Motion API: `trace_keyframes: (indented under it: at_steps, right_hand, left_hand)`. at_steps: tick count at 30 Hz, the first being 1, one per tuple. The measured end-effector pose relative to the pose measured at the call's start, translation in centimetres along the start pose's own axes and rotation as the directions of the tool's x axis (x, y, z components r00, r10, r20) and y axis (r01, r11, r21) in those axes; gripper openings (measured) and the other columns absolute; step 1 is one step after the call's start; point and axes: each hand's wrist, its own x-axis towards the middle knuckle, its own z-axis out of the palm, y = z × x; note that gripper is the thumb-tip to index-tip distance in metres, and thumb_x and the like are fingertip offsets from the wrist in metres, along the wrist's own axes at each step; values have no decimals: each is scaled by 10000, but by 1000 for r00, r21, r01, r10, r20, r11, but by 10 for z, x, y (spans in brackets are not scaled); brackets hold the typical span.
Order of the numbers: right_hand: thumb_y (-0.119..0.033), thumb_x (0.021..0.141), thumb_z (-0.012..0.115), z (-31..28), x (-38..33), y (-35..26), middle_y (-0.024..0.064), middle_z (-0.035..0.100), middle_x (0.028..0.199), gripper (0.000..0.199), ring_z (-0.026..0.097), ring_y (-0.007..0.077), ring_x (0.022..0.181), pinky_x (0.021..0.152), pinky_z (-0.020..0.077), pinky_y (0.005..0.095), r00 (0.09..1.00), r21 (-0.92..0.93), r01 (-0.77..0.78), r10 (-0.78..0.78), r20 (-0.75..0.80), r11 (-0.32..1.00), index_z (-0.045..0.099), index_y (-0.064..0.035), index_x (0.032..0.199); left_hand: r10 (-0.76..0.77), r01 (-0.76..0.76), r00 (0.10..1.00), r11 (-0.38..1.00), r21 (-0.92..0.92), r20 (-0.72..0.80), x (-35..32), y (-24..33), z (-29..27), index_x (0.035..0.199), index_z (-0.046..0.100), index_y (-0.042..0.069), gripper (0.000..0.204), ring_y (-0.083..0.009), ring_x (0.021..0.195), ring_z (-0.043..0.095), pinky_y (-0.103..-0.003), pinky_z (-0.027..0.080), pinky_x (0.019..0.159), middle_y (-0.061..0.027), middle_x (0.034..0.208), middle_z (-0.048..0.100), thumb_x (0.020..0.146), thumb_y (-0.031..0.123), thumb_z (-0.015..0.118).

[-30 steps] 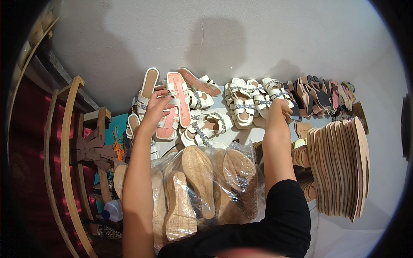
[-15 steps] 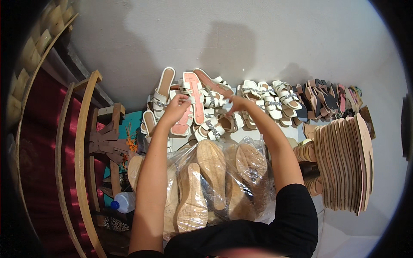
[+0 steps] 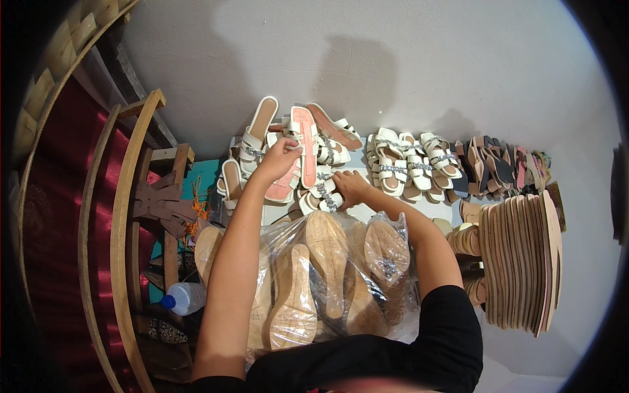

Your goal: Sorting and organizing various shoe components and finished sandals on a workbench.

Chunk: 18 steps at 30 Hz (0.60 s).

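Note:
A white sandal with a pink footbed (image 3: 304, 147) stands tilted among the white sandals in the middle of the table. My left hand (image 3: 282, 159) is closed at its left edge, with the fingertips on the strap. To the right, my right hand (image 3: 352, 187) reaches down with curled fingers onto a white sandal with a beaded strap (image 3: 323, 194); its palm side is hidden. Beside my left hand are a white sandal with a tan footbed (image 3: 262, 118) and another pink-lined one (image 3: 283, 187). Behind leans a pink-lined wedge sandal (image 3: 334, 126).
Wooden soles in a clear plastic bag (image 3: 325, 245) lie close in front of me. More beaded white sandals (image 3: 392, 164) and dark sandals (image 3: 483, 160) line the wall. A tall stack of soles (image 3: 517, 262) is at right; a wooden rack (image 3: 121, 216) and a bottle (image 3: 187, 299) at left.
My right hand has come down from above the sandals onto the beaded one and its fingers have curled. My left hand stays at the pink-lined sandal. The view has shifted slightly.

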Motion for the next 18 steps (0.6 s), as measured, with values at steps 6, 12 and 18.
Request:
trace_keyframes:
  at_steps: [6,12,18]
  right_hand:
    - [-393,444,724,0,3,6,134,491,928,699,500,315,885,710,430,420,997,190,63,-54,-50,980,413,-7,937]
    - [-339,453,703,-27,10,6,162,502,905,647,503,346,839,716,435,407,948,271,158,-69,-312,949,402,-4,918]
    - [-325,476,715,-77,3,1,170,489,997,716,488,330,938,765,415,440,889,177,-70,142,-435,982,400,4,1029]
  left_hand:
    - [-29,28,999,999,-32,-24,-5,6,1,1010,474,8,370,-157,795,510,-273,420,710,-97,882,529,770,273,572]
    - [-46,47,998,999,27,-31,-4,4,-3,1017,480,17,373,-176,842,514,-291,414,740,-110,958,539,769,281,566]
    - [-248,273,953,952,-140,173,-14,15,0,1134,407,103,419,-219,951,512,-424,471,702,-90,1068,493,792,305,540]
